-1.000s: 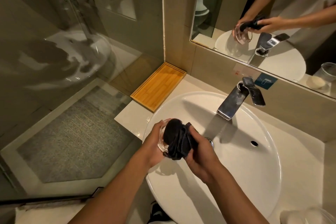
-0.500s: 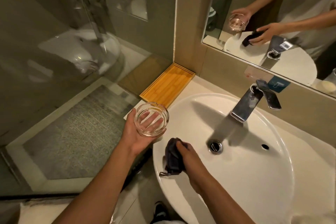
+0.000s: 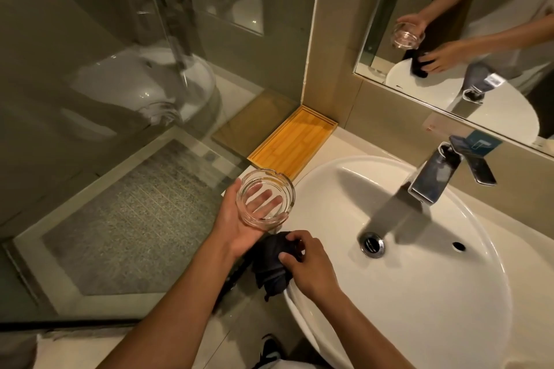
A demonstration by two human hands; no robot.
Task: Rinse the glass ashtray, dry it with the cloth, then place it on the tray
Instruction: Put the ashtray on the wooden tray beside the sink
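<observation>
Now glass ashtray in left hand, dark cloth in right hand.

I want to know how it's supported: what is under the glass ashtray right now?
The left hand cups the glass ashtray from below; its fingers show through the clear base. Whatever lies beneath the hand is hidden.

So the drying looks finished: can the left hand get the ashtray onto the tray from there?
Probably yes. The left hand holds the glass ashtray just short of the empty wooden tray, with nothing between them.
</observation>
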